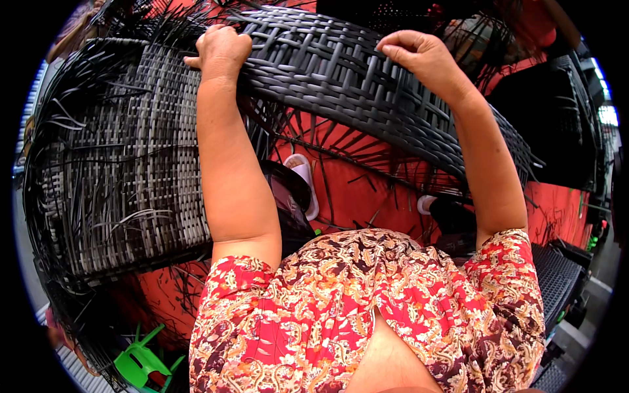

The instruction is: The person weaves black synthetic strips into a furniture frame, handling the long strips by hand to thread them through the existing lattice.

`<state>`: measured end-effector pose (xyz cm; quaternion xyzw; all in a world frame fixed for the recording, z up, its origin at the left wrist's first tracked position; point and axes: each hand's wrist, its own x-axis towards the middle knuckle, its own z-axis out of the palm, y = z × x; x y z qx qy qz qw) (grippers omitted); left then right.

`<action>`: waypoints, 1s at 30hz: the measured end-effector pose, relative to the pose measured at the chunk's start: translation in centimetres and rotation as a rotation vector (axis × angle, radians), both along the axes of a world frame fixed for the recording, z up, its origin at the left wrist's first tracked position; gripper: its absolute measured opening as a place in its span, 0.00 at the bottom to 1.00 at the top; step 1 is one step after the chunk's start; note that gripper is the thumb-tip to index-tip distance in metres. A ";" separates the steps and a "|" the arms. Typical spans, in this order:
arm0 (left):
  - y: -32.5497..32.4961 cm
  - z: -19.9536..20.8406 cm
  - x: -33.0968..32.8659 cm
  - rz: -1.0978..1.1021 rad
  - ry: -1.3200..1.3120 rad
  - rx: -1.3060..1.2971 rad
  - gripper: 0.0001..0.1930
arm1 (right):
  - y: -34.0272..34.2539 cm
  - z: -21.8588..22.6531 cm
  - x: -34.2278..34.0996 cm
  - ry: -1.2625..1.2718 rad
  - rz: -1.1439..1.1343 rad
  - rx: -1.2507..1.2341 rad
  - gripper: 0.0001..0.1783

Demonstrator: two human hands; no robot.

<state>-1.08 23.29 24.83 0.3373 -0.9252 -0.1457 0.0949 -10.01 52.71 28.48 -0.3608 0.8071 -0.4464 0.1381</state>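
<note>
In front of me curves a woven band of dark grey plastic rattan (321, 82), with an open lattice along its middle and tighter rows along its lower edge. My left hand (223, 49) is closed in a fist at the band's left end, near loose black strands; what it grips is hidden. Above the lattice, further right, my right hand (422, 59) pinches thumb and forefinger together at the band's upper side. Anything between those fingertips is too small to make out.
A large grey-and-black woven panel (124, 164) with loose strand ends stands at the left. Strip scraps lie on the red floor covering (354, 196) around my slippers (303, 180). A small green plastic chair (141, 363) is at the lower left. Dark woven pieces (550, 124) stand at the right.
</note>
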 end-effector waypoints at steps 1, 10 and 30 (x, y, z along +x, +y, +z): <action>0.3 0.1 -0.1 0.015 -0.049 -0.003 0.19 | 0.5 -0.4 0.5 0.041 -0.020 0.030 0.09; -0.2 0.7 0.5 0.098 -0.161 -0.012 0.19 | -2.6 -1.9 3.5 0.212 -0.005 0.082 0.06; -1.6 0.4 0.2 0.040 -0.107 0.299 0.19 | -5.1 -1.5 2.7 0.292 -0.041 0.130 0.04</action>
